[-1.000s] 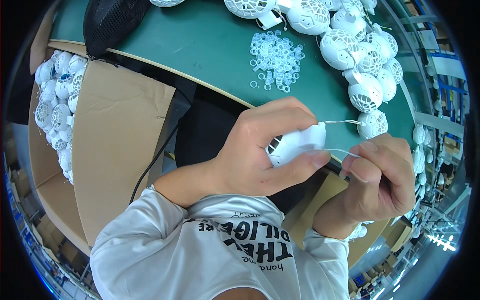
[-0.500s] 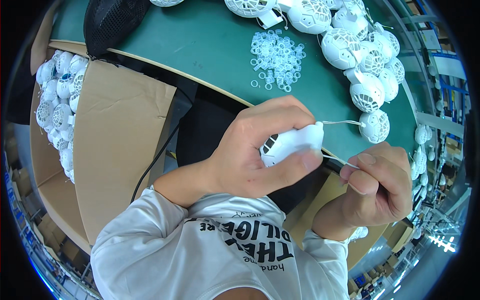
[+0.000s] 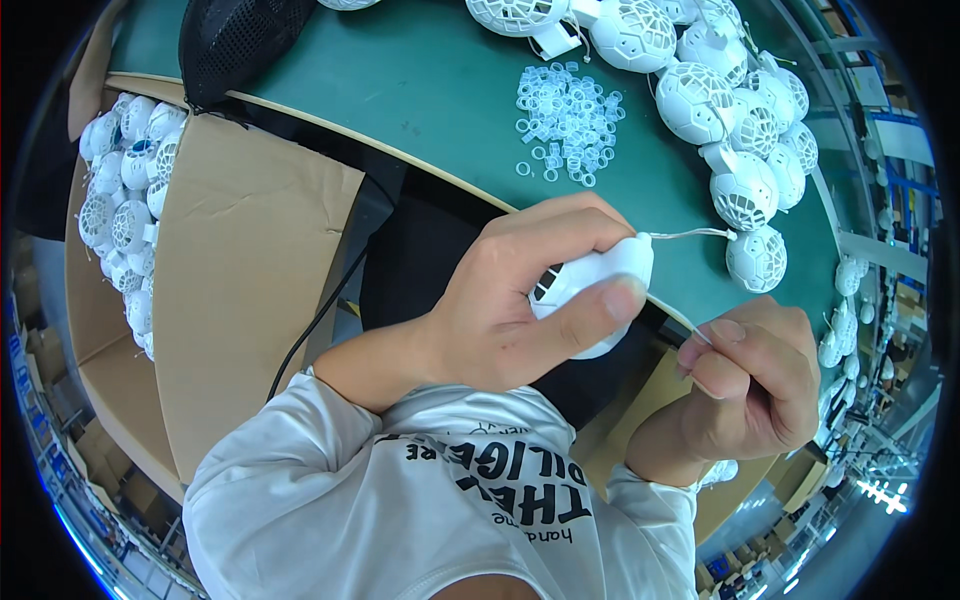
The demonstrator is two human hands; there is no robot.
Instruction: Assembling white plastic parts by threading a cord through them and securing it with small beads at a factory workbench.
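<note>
My left hand [image 3: 535, 295] is wrapped round a white rounded plastic shell [image 3: 603, 270] with honeycomb cut-outs on its left side. Its thumb presses on the shell's front and the fingers cover the rest. From the top of the shell a thin white cord [image 3: 690, 234] runs right to a white openwork ball [image 3: 757, 259] at the table edge. Lower right, my right hand [image 3: 755, 370] is closed in a pinch on a thin white strand [image 3: 702, 336]. Whether this strand still joins the shell is hard to make out.
On the green table [image 3: 400, 95] lies a pile of small clear rings [image 3: 570, 115]. Several white openwork balls [image 3: 697, 103] cluster along its right side. A cardboard box [image 3: 255, 250] of similar balls [image 3: 130, 220] stands left. A black mesh bag [image 3: 240, 45] rests at the far left.
The shell has turned in my left hand and shows more of its smooth white front. Less strand shows between the shell and my right fingers. The whole view has shifted slightly.
</note>
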